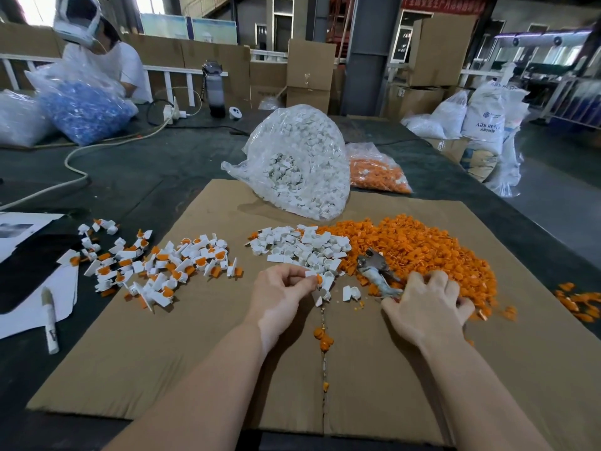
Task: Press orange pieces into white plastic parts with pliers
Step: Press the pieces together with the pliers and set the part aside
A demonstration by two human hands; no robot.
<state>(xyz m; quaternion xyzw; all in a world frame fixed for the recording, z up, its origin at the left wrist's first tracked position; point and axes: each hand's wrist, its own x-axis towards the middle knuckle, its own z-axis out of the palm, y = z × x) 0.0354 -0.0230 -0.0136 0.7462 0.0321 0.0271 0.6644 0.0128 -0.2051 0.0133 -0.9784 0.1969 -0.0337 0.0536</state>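
Observation:
My left hand [282, 289] pinches a white plastic part with an orange piece in it [314, 277] just above the cardboard sheet [201, 362]. My right hand [426, 307] lies over the handles of the pliers [377, 271], fingers curled round them, at the near edge of the loose orange pieces [422, 252]. The pliers' metal jaws point up and left. A heap of loose white parts [302, 247] sits between my hands and the orange pile. Joined white-and-orange parts [162, 265] are spread to the left.
A clear bag of white parts [299, 161] and a bag of orange pieces [377, 172] stand behind the cardboard. A marker [50, 317] and papers lie at left. A person with bags of blue parts [84, 109] sits across the table. A cable [81, 157] crosses it.

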